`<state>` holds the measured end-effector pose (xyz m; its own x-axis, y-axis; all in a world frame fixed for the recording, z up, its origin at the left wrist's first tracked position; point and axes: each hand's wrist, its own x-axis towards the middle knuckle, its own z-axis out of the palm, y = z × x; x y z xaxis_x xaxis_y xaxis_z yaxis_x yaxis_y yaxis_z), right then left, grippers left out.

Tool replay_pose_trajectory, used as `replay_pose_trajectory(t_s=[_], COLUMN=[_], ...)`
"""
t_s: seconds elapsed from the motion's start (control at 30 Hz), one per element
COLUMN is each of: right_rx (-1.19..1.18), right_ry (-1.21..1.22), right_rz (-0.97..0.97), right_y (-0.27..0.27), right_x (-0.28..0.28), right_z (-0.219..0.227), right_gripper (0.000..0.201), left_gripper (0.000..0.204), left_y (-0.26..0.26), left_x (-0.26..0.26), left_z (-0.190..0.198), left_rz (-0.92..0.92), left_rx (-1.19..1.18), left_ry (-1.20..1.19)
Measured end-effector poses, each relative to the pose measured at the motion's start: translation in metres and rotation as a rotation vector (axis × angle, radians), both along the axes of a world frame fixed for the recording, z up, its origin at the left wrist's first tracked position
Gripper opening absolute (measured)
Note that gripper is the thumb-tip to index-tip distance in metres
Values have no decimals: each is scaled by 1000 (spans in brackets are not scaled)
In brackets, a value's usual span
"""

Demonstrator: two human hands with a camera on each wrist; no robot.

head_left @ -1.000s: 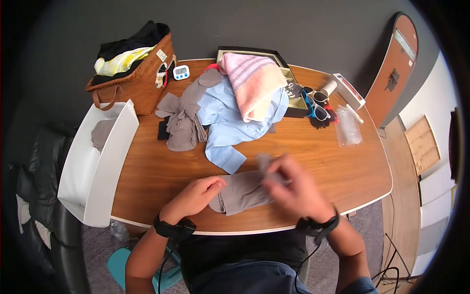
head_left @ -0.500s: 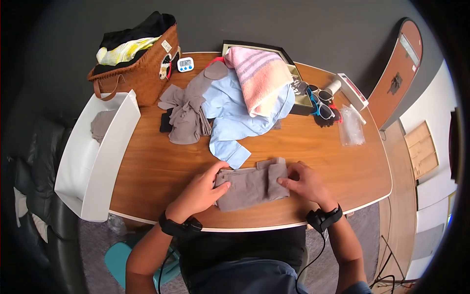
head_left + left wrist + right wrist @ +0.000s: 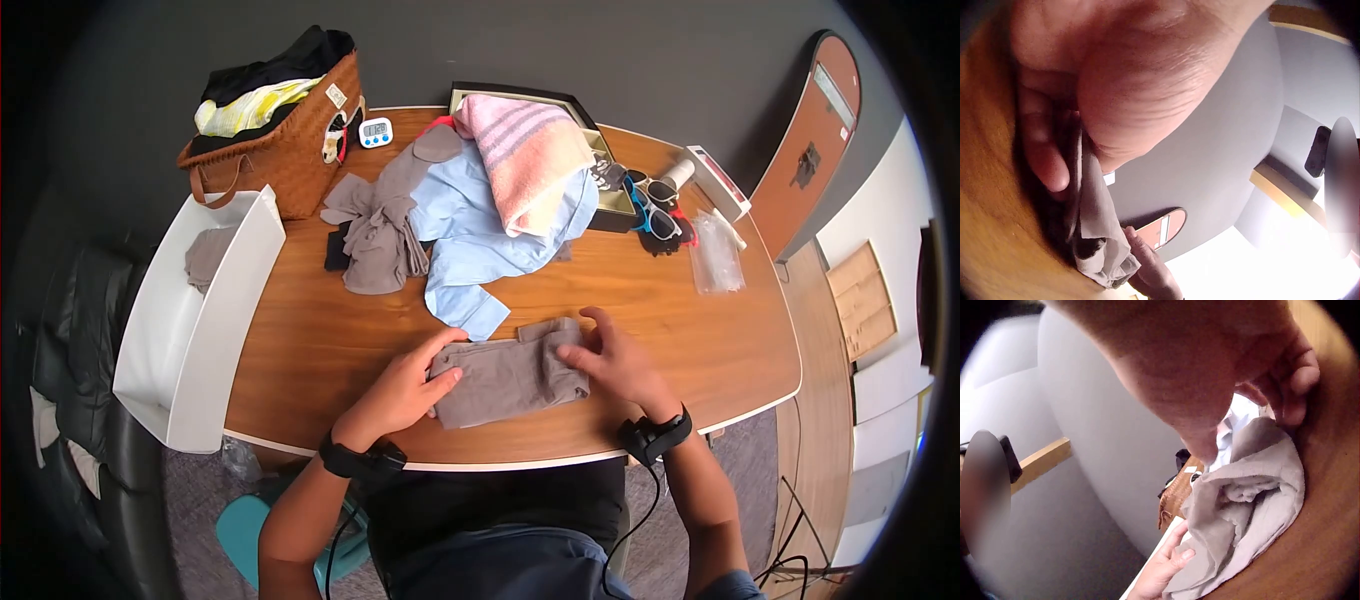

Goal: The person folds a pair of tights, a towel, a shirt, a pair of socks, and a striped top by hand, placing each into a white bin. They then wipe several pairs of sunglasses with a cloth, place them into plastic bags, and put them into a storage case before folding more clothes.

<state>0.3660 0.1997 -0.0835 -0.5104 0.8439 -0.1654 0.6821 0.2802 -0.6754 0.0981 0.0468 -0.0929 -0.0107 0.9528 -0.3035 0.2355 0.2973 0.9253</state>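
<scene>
Taupe-gray folded cloth, thin and soft (image 3: 500, 385), lies near the front edge of the brown wood-grain tabletop (image 3: 300, 370), its right end bunched into a loose roll. Left hand (image 3: 393, 397) grips the left end, thumb above, a finger beneath. Right hand (image 3: 628, 372) relaxed, not clenched; thumb touching the rolled end, forefinger extended past it, gap visible between thumb and fingers. Behind the cloth: light-blue fabric garment (image 3: 455, 220), one corner close to the cloth's far edge; pink-and-peach striped towel (image 3: 525, 165) atop it; crumpled taupe-gray fabric bundle (image 3: 378, 250) alongside. Long white open box (image 3: 225, 340) at left, gray cloth (image 3: 207, 258) inside.
</scene>
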Motion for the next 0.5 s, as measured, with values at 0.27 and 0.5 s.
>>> replay_pose_trajectory(t_s=[0.27, 0.5], right_rx=[153, 386], right_ry=[-22, 96], right_rz=[144, 595], right_y=[24, -12], right_x=[29, -10], right_z=[-8, 6], right_gripper=[52, 21], left_gripper=[32, 29], left_y=[-1, 0], left_x=[-6, -6], left_z=[-25, -21], left_rz=[12, -12], left_rx=[201, 166], left_ry=[61, 117])
